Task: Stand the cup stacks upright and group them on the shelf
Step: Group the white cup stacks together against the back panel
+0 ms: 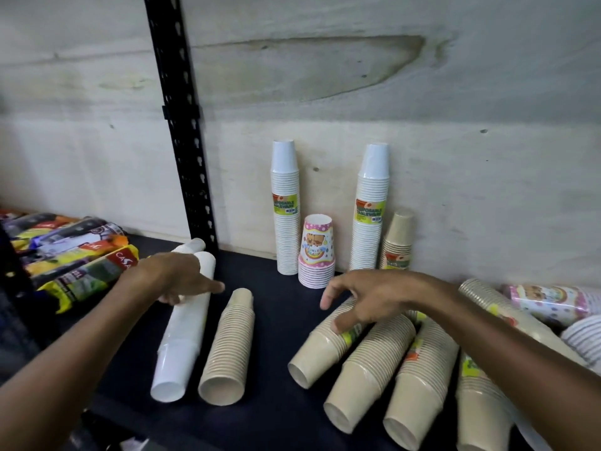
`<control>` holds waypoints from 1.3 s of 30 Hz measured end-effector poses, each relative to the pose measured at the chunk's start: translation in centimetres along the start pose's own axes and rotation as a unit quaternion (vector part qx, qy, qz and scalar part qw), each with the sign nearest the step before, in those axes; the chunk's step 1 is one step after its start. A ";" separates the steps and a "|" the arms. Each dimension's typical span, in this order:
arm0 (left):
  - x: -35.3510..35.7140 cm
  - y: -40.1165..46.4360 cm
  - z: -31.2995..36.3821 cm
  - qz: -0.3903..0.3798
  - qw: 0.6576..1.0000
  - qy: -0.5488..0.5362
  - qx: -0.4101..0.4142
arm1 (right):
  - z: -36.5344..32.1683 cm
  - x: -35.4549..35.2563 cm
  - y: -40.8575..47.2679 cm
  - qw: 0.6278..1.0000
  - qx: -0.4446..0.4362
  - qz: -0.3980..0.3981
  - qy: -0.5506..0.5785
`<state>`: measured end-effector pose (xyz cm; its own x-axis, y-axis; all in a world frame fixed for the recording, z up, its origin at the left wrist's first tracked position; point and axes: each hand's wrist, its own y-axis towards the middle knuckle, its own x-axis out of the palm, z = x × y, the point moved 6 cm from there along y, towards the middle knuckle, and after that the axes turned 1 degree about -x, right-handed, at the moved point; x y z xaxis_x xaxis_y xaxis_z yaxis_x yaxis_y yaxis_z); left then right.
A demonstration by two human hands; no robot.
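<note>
Kraft stacks [354,346] lying flat still; four stacks [286,209] standing upright. Left hand [175,278] seemingly touching white stack [182,330], right hand [367,301] hovering, fingers spread, holding nothing.

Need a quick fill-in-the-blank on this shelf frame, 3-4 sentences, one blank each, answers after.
1. The two tall white cup stacks at the back wall stand ____.
2. The pink patterned stack stands between two ____ stacks.
3. The beige stack beside the long white stack is lying ____.
4. The right hand hovers over a stack coloured ____.

Missing words: upright; white; down; beige
</note>
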<state>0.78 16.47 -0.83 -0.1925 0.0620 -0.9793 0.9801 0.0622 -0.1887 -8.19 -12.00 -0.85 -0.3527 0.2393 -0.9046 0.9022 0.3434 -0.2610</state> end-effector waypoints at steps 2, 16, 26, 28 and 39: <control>0.9 -1.5 -0.6 -0.032 0.999 0.012 -0.033 | -0.7 0.3 0.3 0.999 -0.013 -0.029 0.007; 2.8 -4.4 -1.0 -0.078 0.969 -0.232 0.037 | -1.5 1.5 0.9 0.990 -0.023 -0.099 -0.098; -4.3 -5.0 -4.9 0.106 0.975 -0.184 0.070 | -0.3 0.7 1.4 0.996 -0.031 -0.032 -0.074; -6.2 -5.3 -5.1 0.132 0.969 -0.195 0.080 | 0.1 0.2 1.4 0.998 -0.031 -0.015 -0.061; -12.8 -5.0 -3.3 0.095 0.966 -0.202 0.130 | 2.4 -2.6 1.0 0.977 -0.028 0.142 0.156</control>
<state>-1.83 18.66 12.90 -0.0240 -0.3489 -0.9369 0.9851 -0.1677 0.0372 -5.78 -14.44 0.42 -0.1563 0.5948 -0.7885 0.9627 0.2702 0.0129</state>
